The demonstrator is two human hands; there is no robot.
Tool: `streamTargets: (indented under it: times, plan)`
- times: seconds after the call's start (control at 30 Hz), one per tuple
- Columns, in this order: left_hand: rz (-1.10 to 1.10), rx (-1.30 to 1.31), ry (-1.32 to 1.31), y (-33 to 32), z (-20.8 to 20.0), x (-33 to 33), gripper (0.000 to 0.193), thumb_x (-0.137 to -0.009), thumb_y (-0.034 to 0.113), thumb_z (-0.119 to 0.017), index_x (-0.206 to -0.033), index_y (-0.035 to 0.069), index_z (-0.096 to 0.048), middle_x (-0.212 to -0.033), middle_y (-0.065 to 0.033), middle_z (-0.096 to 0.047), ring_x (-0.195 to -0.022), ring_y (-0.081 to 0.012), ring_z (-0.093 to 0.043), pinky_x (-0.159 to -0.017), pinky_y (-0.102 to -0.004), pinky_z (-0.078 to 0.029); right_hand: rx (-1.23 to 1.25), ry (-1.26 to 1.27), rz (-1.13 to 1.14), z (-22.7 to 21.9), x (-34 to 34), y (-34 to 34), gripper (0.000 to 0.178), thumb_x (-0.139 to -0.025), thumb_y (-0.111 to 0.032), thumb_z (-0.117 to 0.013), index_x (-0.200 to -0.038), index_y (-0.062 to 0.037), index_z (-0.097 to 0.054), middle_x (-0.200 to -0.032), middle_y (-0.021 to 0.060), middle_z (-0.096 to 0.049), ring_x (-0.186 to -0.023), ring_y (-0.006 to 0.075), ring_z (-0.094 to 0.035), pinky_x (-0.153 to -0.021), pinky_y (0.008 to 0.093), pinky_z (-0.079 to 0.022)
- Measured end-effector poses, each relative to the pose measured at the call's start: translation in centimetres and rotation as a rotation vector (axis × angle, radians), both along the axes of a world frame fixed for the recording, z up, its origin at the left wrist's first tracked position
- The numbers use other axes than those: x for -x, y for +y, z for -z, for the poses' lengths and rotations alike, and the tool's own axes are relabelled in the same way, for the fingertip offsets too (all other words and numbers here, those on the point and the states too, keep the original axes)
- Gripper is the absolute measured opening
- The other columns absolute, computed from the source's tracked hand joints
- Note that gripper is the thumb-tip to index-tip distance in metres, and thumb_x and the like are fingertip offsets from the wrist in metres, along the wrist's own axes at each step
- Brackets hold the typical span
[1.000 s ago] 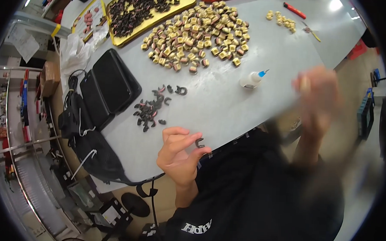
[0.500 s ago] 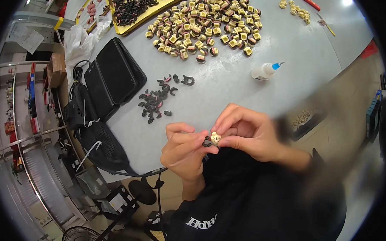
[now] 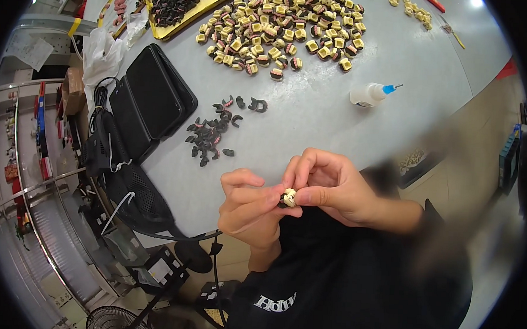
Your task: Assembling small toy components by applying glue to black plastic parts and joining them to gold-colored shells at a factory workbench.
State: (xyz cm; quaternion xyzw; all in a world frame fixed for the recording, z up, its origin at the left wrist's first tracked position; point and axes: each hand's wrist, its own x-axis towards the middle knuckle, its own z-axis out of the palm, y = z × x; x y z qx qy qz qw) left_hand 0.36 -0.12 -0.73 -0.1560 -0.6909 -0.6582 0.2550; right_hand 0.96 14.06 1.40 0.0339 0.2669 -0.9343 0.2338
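Observation:
In front of my body, my left hand (image 3: 251,211) pinches a small black curved piece (image 3: 282,202) between thumb and fingers. My right hand (image 3: 340,194) grips a small cream-coloured moulded piece (image 3: 290,196) with thumb and fingertips. The two pieces touch each other, and my fingertips partly cover them. Left of and beyond my hands, a loose group of similar black curved pieces (image 3: 209,135), some with pink on them, lies on the grey table (image 3: 300,125). A small white squeeze bottle (image 3: 366,95) with a blue needle tip lies on its side beyond my right hand.
A large heap of cream-and-black pieces (image 3: 281,33) covers the far middle. Behind it is a yellow tray (image 3: 190,17) of black pieces. A black folded device (image 3: 154,98) and cables lie left. Cream pieces (image 3: 417,15) and a thin yellow-handled tool (image 3: 457,38) lie far right.
The cream piece has come down against the black piece; they now meet, where a gap partly showed before. My right fingers have shifted slightly left. The view has tilted a little.

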Motion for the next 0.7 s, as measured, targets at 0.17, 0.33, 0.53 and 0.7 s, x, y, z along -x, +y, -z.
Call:
streamTargets:
  times: [0.17,0.33,0.53,0.7]
  plan:
    - [-0.059,0.099,0.030,0.0,0.0,-0.1,0.030,-0.052,0.010,-0.081,-0.079,0.014,-0.069,-0.074,0.0047,-0.066,-0.078,-0.0179,-0.049,-0.064,-0.0297,-0.037,0.048,-0.056,-0.112,0.4,0.2,0.2,0.019,-0.081,0.002,-0.062,-0.097,-0.0001,-0.053,-0.096,0.0093,-0.056,-0.090,0.0152,-0.056,-0.080,0.0273,-0.045]
    - [-0.096,0.291,0.085,-0.3,0.1,-0.2,0.032,-0.052,0.013,-0.081,-0.081,0.014,-0.069,-0.075,0.0054,-0.065,-0.081,-0.0196,-0.050,-0.065,-0.0310,-0.039,-0.120,-0.067,-0.287,-0.5,1.6,1.8,0.026,-0.081,-0.001,-0.063,-0.105,0.0015,-0.054,-0.099,0.0093,-0.058,-0.094,0.0153,-0.057,-0.081,0.0263,-0.046]
    - [-0.167,0.352,0.083,0.3,0.0,-0.5,0.030,-0.060,0.020,-0.080,-0.085,0.011,-0.067,-0.084,0.0001,-0.064,-0.085,-0.0219,-0.052,-0.068,-0.0328,-0.042,-0.155,0.088,-0.248,-0.5,1.6,2.6,0.036,-0.083,-0.006,-0.063,-0.115,0.0052,-0.051,-0.103,0.0135,-0.060,-0.098,0.0192,-0.058,-0.084,0.0277,-0.047]
    - [-0.190,0.194,0.090,0.3,0.3,-0.3,0.038,-0.074,0.034,-0.073,-0.097,0.006,-0.061,-0.098,-0.0100,-0.057,-0.089,-0.0240,-0.048,-0.073,-0.0353,-0.041,-0.067,0.147,-0.094,-0.1,1.2,2.5,0.029,-0.089,-0.005,-0.054,-0.115,0.0073,-0.051,-0.105,0.0158,-0.061,-0.094,0.0188,-0.060,-0.085,0.0302,-0.048]
